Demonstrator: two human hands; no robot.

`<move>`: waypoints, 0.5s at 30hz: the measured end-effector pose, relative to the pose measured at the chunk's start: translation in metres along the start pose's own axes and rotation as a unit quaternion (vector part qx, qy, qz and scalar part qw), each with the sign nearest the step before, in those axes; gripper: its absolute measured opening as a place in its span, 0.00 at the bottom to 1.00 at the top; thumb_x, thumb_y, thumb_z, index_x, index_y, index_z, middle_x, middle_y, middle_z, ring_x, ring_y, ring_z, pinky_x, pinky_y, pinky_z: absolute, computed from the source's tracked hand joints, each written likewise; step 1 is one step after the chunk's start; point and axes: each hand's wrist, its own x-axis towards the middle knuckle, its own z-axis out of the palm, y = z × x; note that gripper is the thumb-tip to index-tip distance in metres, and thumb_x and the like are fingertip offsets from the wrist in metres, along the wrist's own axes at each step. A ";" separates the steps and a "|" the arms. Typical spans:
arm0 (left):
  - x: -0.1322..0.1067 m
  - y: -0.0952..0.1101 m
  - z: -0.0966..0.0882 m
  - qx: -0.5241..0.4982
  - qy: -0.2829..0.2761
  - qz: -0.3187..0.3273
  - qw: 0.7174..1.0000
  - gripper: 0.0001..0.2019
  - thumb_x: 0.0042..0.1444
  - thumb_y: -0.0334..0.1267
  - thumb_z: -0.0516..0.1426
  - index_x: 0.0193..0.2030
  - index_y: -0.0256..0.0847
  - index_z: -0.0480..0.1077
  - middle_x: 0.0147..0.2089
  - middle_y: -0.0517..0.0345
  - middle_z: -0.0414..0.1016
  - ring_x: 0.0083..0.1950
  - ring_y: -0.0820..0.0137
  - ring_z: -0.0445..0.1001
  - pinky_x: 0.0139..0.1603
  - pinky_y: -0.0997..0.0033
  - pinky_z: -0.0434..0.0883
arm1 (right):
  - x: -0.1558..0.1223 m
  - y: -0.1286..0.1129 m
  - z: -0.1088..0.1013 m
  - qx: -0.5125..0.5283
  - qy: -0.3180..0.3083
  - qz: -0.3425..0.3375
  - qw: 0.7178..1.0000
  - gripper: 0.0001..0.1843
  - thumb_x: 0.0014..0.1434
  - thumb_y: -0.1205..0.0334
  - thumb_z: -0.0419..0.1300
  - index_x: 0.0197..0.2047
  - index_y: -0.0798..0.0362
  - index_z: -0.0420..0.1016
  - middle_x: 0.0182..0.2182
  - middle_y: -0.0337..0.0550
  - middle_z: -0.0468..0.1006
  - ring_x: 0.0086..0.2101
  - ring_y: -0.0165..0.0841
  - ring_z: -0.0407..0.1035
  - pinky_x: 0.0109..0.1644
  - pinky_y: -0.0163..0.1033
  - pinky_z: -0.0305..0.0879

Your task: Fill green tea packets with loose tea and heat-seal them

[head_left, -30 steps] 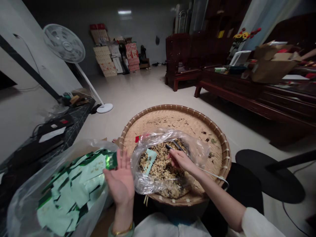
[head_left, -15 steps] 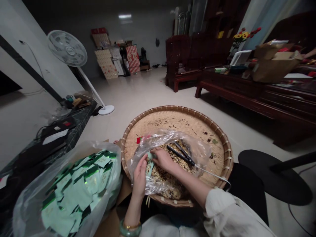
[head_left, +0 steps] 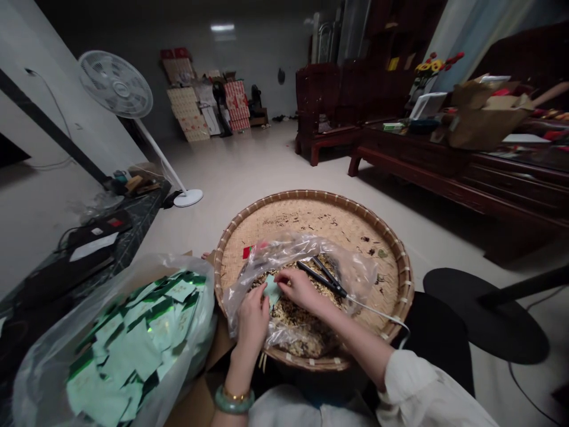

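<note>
Room: woven bamboo tray (head_left: 311,198), lower centre.
Left hand (head_left: 253,317): fingers narrow, beside pale green sachet (head_left: 271,290).
Right hand (head_left: 300,289): fingers narrow, grip unclear.
Handling: sachet seems light, floppy; pinch its edge.

Cream blouse (head_left: 306,408), jade bangle (head_left: 233,403), gold bracelet (head_left: 235,394)
The blouse is loose and soft, its right sleeve (head_left: 422,388) wide, creased and ending in an open cuff above the bare right forearm (head_left: 355,335); the right hand (head_left: 300,289) is bare too; the left hand (head_left: 252,320) is also bare; the thick, pale green, mottled bangle circles the left wrist (head_left: 237,382); the thin gold bracelet sits against it, on the hand side.
</note>
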 end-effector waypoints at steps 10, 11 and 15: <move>0.003 0.002 0.011 0.064 -0.032 0.014 0.997 0.15 0.50 0.34 0.57 0.46 0.38 0.74 0.44 0.45 0.78 0.46 0.55 0.73 0.49 0.56 0.68 | -0.001 0.009 0.007 -0.026 -0.067 0.095 0.993 0.16 0.51 0.71 0.60 0.44 0.56 0.79 0.36 0.47 0.80 0.36 0.36 0.72 0.43 0.37 0.65; 0.004 0.001 0.010 0.033 -0.028 0.003 0.999 0.14 0.49 0.35 0.58 0.44 0.39 0.75 0.43 0.45 0.78 0.46 0.55 0.74 0.49 0.56 0.68 | 0.000 0.009 0.008 0.004 -0.065 0.104 0.992 0.16 0.50 0.72 0.60 0.43 0.55 0.79 0.34 0.45 0.80 0.34 0.34 0.72 0.41 0.36 0.65; 0.008 -0.001 0.002 -0.081 -0.025 -0.055 0.995 0.10 0.46 0.39 0.61 0.37 0.42 0.78 0.38 0.48 0.81 0.41 0.56 0.76 0.47 0.57 0.69 | 0.002 0.010 0.009 0.115 -0.086 0.118 0.983 0.15 0.49 0.74 0.58 0.40 0.57 0.80 0.29 0.41 0.80 0.29 0.31 0.70 0.35 0.34 0.64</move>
